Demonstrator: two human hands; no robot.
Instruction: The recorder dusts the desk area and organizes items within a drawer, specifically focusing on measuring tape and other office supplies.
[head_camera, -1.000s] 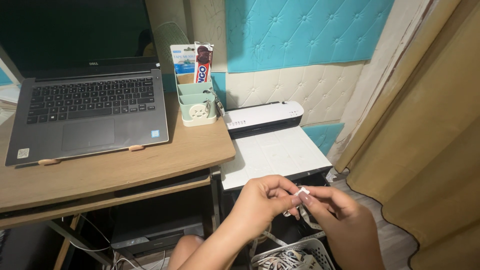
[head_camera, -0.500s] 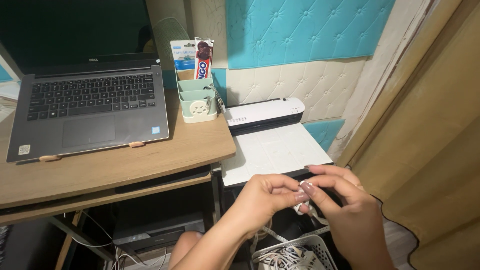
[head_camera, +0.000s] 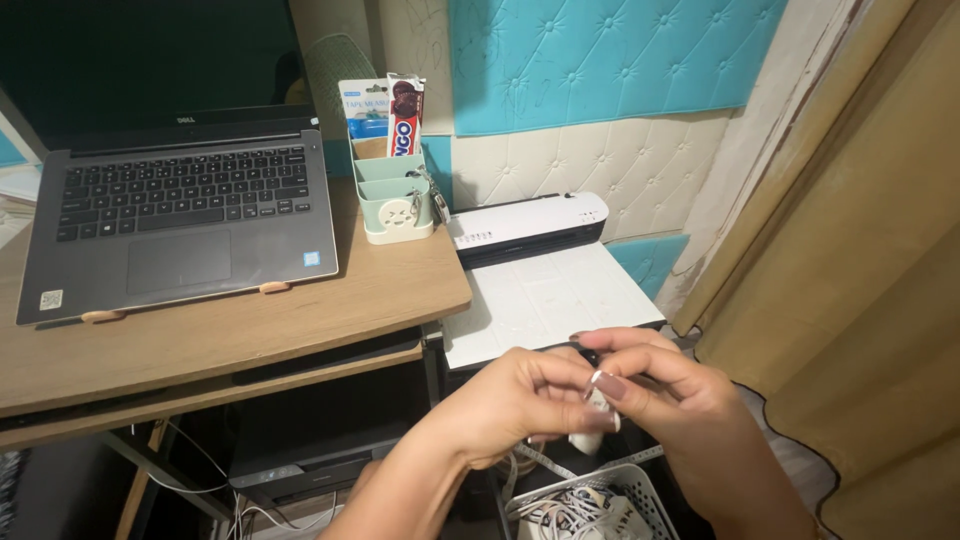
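Observation:
My left hand (head_camera: 515, 400) and my right hand (head_camera: 670, 395) meet low in the head view, just in front of the white laminator sheet. Both pinch a small white object (head_camera: 588, 438) between their fingertips; most of it is hidden by the fingers. A thin white cord (head_camera: 545, 462) hangs from it down toward a white mesh basket (head_camera: 640, 490) full of tangled cables.
A grey open laptop (head_camera: 180, 215) rests on the wooden desk (head_camera: 250, 330). A mint desk organiser (head_camera: 395, 200) with a snack packet stands at the desk's right end. A white laminator (head_camera: 525, 228) sits on a lower white surface (head_camera: 550, 300). A tan curtain (head_camera: 860, 250) hangs on the right.
Both hands have dropped slightly and closed more tightly around the small white object, which is now more covered by the fingers. The view has shifted a little.

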